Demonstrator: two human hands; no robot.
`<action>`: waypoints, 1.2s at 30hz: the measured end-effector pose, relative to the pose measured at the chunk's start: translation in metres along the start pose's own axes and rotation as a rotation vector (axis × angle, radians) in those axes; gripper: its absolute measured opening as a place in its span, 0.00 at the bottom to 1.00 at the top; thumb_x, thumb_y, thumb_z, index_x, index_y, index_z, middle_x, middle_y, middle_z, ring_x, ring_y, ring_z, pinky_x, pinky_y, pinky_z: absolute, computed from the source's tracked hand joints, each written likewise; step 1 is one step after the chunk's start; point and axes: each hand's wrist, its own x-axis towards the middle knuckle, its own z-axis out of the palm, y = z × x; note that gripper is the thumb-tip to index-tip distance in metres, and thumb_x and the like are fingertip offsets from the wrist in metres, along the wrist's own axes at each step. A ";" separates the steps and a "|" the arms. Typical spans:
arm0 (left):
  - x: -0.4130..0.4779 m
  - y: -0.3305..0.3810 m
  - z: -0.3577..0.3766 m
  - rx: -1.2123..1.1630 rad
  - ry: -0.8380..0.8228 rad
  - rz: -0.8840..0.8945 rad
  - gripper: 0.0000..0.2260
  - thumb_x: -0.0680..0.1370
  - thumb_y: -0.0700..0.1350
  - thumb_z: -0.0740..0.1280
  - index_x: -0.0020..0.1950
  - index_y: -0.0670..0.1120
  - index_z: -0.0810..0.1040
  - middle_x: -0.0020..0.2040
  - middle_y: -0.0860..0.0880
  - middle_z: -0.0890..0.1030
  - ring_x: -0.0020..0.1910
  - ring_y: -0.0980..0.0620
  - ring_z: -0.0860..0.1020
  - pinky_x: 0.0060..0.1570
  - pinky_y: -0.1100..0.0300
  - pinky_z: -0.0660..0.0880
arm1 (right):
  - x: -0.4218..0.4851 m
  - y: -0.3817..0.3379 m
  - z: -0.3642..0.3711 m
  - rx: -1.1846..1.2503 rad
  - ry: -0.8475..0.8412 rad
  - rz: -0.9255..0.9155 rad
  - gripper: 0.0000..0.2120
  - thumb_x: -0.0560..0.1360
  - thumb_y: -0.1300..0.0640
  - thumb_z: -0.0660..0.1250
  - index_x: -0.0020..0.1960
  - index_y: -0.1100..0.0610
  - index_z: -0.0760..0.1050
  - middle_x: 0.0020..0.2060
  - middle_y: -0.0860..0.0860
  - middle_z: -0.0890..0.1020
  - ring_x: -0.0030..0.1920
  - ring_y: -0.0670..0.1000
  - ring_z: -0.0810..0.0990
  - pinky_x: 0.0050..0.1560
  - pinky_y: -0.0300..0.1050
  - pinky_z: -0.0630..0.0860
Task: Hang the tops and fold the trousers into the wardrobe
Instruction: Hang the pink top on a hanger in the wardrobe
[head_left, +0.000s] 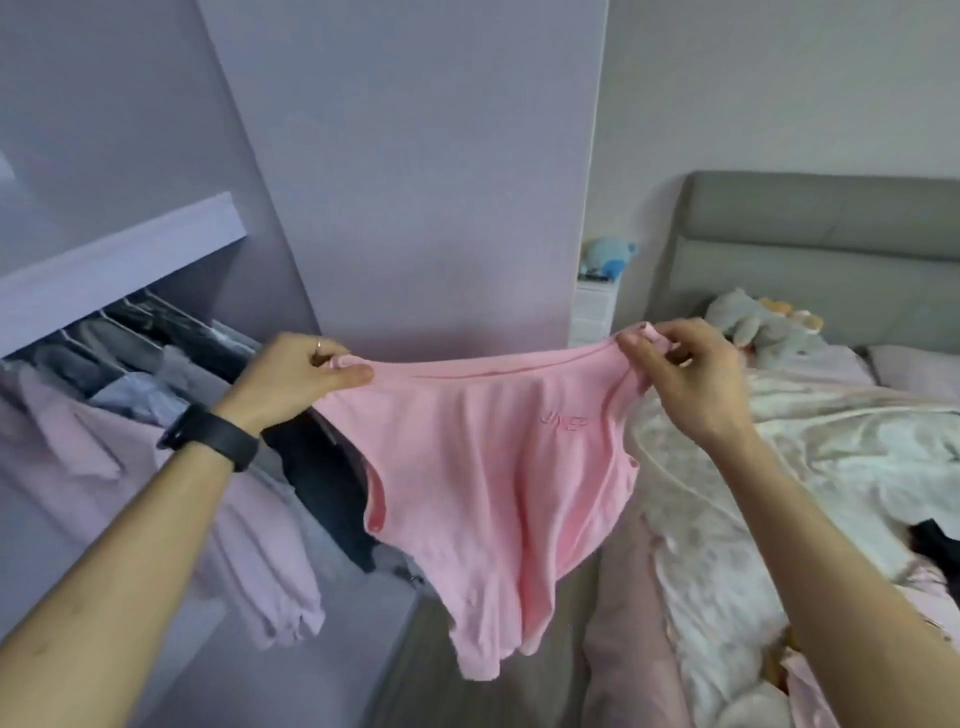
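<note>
Both hands, left hand (301, 374) and right hand (680, 374), pinch the pink top (483, 467) at its shoulders; keep it stretched level, then find a hanger near the wardrobe rail (171, 317).

The bed (831, 228) fills three to five o'clock. On it lie a rumpled pale duvet (753, 467), a pink pillow (914, 364), grey plush toys (753, 325) by the headboard, and a dark garment (935, 551) at four. At two o'clock, a white bedside unit (592, 306) carries a blue plush toy (608, 254).
</note>
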 end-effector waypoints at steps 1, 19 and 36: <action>-0.006 -0.006 -0.003 0.047 -0.010 -0.009 0.08 0.72 0.50 0.78 0.40 0.46 0.85 0.30 0.55 0.75 0.31 0.59 0.69 0.32 0.65 0.65 | -0.001 -0.002 0.016 -0.047 -0.063 -0.009 0.11 0.75 0.43 0.72 0.43 0.51 0.82 0.38 0.48 0.79 0.38 0.47 0.76 0.42 0.43 0.70; -0.154 -0.121 -0.046 0.258 0.422 -0.636 0.15 0.74 0.56 0.75 0.37 0.46 0.81 0.36 0.49 0.82 0.40 0.46 0.80 0.39 0.56 0.73 | -0.020 -0.033 0.232 0.057 -0.489 -0.140 0.11 0.76 0.48 0.73 0.47 0.56 0.84 0.43 0.54 0.82 0.43 0.57 0.81 0.46 0.46 0.74; -0.256 -0.058 -0.039 -0.054 0.784 -0.923 0.06 0.72 0.52 0.78 0.42 0.51 0.86 0.41 0.56 0.86 0.42 0.58 0.83 0.46 0.61 0.77 | -0.043 -0.120 0.330 0.410 -1.134 -0.405 0.05 0.72 0.56 0.79 0.47 0.51 0.85 0.41 0.44 0.85 0.41 0.39 0.81 0.44 0.32 0.75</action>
